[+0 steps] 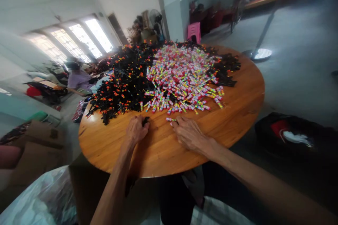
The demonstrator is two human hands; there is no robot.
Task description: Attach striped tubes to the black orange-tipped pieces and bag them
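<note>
My left hand (136,129) is closed around a small black piece (145,121) near the front of the round wooden table (155,161). To its right, my right hand (190,133) has its fingers pinched on small pink-and-white tubes (171,120) with green and yellow bits. Just beyond my hands lies a heap of similar pink, white and yellow tubes (182,77). Dark black pieces with orange tips (118,91) are piled to the left of that heap and behind it. What exactly the black pieces are, I cannot make out.
A person in a purple top (77,79) sits at the left, beyond the table. Cardboard boxes (39,137) and a plastic bag (44,197) are on my left. A dark bag (293,137) lies on the right. Farther back are a pink stool (194,32) and a fan (156,19).
</note>
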